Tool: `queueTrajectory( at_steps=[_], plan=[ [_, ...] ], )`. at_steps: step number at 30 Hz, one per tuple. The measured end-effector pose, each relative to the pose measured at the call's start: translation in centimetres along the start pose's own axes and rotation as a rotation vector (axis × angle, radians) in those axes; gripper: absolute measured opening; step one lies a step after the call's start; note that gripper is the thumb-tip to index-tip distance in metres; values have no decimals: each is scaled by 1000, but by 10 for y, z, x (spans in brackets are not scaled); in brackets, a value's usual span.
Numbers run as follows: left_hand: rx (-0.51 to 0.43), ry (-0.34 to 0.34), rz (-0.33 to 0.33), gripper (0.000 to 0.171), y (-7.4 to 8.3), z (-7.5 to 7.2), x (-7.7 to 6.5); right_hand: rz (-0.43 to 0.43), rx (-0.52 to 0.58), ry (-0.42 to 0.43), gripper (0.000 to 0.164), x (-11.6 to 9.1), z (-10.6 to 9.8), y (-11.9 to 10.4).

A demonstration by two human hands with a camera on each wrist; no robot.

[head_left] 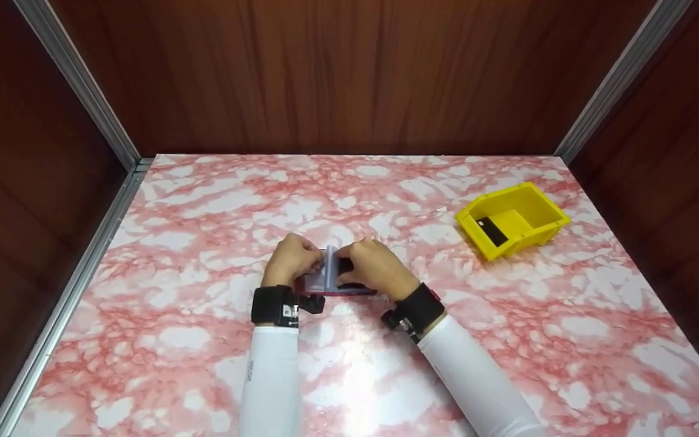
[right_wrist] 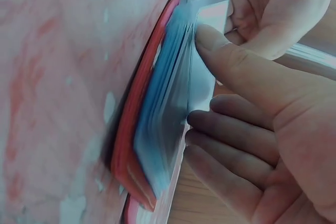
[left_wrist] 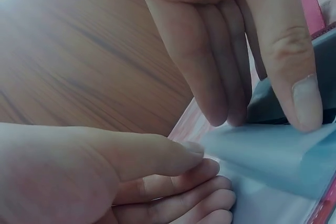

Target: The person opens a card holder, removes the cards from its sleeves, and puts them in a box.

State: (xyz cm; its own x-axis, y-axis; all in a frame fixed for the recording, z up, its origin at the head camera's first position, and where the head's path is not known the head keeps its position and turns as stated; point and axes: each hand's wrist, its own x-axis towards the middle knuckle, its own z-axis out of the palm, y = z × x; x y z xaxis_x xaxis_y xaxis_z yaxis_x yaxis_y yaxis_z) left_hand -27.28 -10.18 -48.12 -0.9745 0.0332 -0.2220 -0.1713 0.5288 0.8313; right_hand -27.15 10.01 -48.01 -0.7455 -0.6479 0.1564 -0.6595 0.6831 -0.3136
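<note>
A small card holder with a pink-red cover (right_wrist: 131, 140) and a stack of clear plastic sleeves (right_wrist: 157, 124) lies opened out on the table between both hands. My left hand (head_left: 293, 261) pinches the edge of one clear sleeve (left_wrist: 262, 156) between thumb and fingers, and the sleeve bows upward. From the other side, my right hand (head_left: 377, 264) rests its spread thumb and fingertips on the sleeves, beside a dark page (head_left: 347, 274). A pink strap with a snap (left_wrist: 312, 6) sticks out past the dark page in the left wrist view.
A yellow open bin (head_left: 513, 221) with a black label inside stands toward the back right of the marbled red-and-white table (head_left: 204, 364). Dark wood panels (head_left: 337, 79) with metal edge rails enclose the back and sides.
</note>
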Motion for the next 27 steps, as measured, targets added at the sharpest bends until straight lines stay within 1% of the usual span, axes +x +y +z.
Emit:
queueTrajectory(
  at_steps=[4, 8, 12, 15, 21, 23, 27],
  plan=[
    [-121, -7, -4, 24, -1, 1, 1, -32, 9, -4, 24, 0, 1, -1],
    [-167, 0, -2, 25, 0, 0, 1, -44, -6, -27, 24, -1, 0, -1],
    [-194, 8, -13, 26, -1, -2, 1, -55, -13, -26, 31, 0, -2, -3],
    [-199, 13, -12, 28, -2, -4, 1, -68, -8, 2, 31, 1, -2, -3],
    [-215, 0, -23, 29, -2, -7, 0, -60, 59, 72, 31, 2, 2, -2],
    [-219, -5, -23, 29, -2, -6, 1, -60, 87, 77, 32, 3, 4, -3],
    [-226, -10, -26, 30, -3, -6, 1, -70, 126, 76, 29, 3, 6, -4]
  ],
)
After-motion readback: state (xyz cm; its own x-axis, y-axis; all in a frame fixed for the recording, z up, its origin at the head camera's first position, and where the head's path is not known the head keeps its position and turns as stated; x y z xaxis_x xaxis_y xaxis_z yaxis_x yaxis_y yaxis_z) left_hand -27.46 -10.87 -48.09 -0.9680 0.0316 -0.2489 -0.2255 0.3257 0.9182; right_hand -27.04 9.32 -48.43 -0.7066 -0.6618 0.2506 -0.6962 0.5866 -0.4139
